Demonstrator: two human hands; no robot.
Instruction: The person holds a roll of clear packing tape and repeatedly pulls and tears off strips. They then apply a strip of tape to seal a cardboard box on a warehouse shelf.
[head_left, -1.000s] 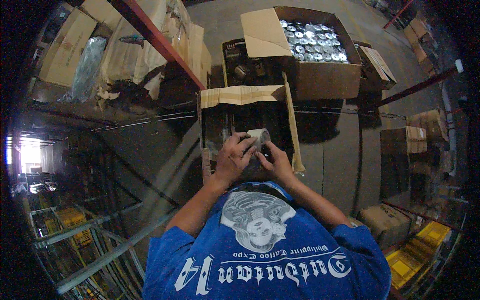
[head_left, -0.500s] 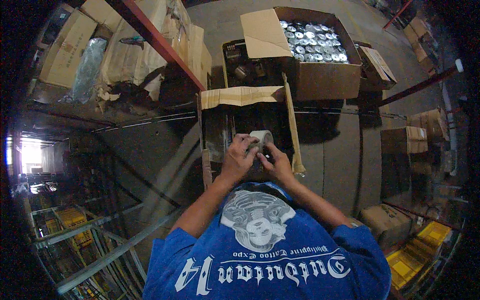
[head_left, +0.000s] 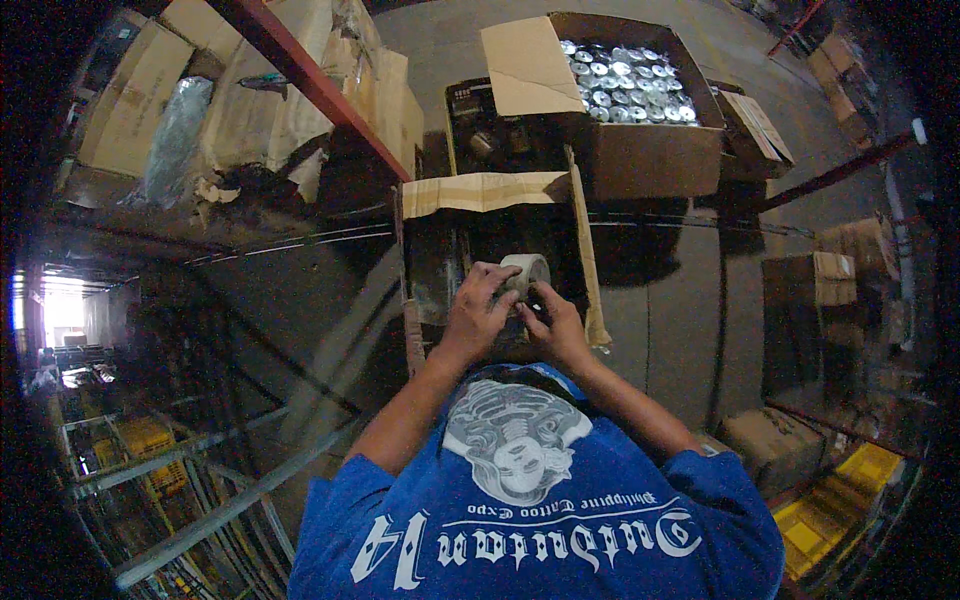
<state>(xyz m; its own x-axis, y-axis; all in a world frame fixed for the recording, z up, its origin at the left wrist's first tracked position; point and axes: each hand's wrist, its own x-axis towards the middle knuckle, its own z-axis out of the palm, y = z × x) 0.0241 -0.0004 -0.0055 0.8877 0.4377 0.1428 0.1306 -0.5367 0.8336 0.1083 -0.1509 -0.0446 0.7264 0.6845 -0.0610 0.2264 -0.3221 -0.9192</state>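
A roll of pale tape [head_left: 528, 268] is held up over an open cardboard box [head_left: 485, 194]. My left hand [head_left: 482, 308] has its fingers closed round the roll's left side. At the roll's lower right, my right hand [head_left: 553, 322] is closed with thumb and fingers bent toward its edge; whether it pinches a loose end of the tape I cannot make out. The box's flaps stand up around both hands, and its inside is dark, with something clear and shiny along the left.
Beyond it, a big open carton [head_left: 655, 160] holds several rows of shiny round silver pieces. Large worn cartons [head_left: 270, 120] stand at the far left behind a red metal post [head_left: 310, 85]. Metal racking [head_left: 200, 500] is at the near left, yellow crates [head_left: 810, 530] at the near right.
The roll of tape has shifted slightly upward and to the right in my hands. My right fingers have moved a little at its edge.
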